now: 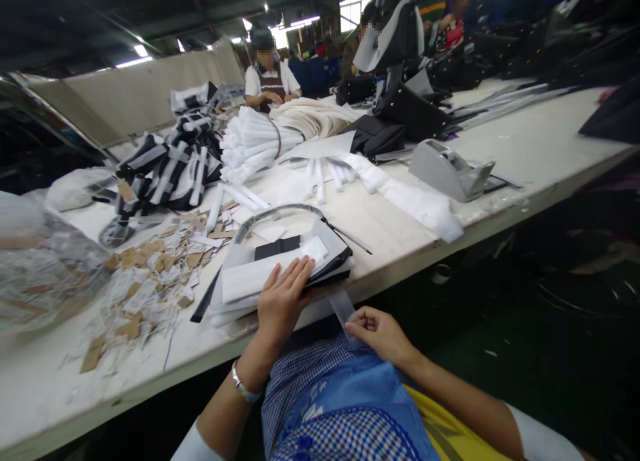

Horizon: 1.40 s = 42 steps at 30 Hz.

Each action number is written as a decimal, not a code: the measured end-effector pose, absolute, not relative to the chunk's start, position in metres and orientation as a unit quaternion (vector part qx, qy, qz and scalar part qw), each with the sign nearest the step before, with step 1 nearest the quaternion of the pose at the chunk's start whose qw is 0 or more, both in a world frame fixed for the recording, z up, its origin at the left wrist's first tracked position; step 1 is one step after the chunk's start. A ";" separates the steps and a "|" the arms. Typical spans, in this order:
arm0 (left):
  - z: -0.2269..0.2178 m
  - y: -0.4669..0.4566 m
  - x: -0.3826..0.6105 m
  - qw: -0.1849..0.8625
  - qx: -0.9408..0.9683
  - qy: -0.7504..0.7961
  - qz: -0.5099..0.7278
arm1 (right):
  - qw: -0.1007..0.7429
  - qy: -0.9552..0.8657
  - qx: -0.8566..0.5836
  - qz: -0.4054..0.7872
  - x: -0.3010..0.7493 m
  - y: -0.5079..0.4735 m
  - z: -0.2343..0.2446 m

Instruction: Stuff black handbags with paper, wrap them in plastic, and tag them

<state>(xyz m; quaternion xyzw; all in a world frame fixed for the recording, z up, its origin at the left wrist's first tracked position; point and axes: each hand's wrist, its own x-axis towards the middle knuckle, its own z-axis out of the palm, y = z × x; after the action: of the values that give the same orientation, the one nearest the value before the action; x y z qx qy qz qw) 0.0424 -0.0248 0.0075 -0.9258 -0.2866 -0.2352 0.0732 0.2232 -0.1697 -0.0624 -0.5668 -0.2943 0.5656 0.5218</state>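
My left hand (283, 300) lies flat, fingers stretched out, on a stack of wrapped black and white pieces (280, 268) at the near edge of the long white table (525, 154). My right hand (377, 331) is below the table edge, over my lap, with its fingers pinched on a strip of clear tape (344, 308) that reaches up toward the stack.
A grey tape dispenser (450, 170) stands to the right. Scattered paper tags (145, 274) lie to the left beside a clear plastic bag (40, 261). White foam rolls (255, 148) and black bags (400, 114) crowd the far side. Another person (270, 74) works at the far end.
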 end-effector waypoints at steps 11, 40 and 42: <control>0.004 -0.030 0.047 0.094 -0.913 -0.280 -0.281 | 0.497 -0.325 -0.526 0.609 0.238 -0.184 -0.051; -0.003 -0.036 0.048 0.086 -0.904 -0.318 -0.272 | 0.404 -0.812 -0.414 0.082 0.246 -0.167 -0.041; -0.004 -0.036 0.048 0.085 -0.905 -0.316 -0.270 | 0.400 -0.813 -0.413 0.093 0.246 -0.169 -0.036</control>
<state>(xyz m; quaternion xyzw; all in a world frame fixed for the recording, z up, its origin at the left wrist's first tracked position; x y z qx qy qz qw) 0.0476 -0.0357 -0.0037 -0.9053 -0.3164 -0.2703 0.0854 0.2462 -0.1694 -0.0364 -0.4132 -0.8131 0.0927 0.3995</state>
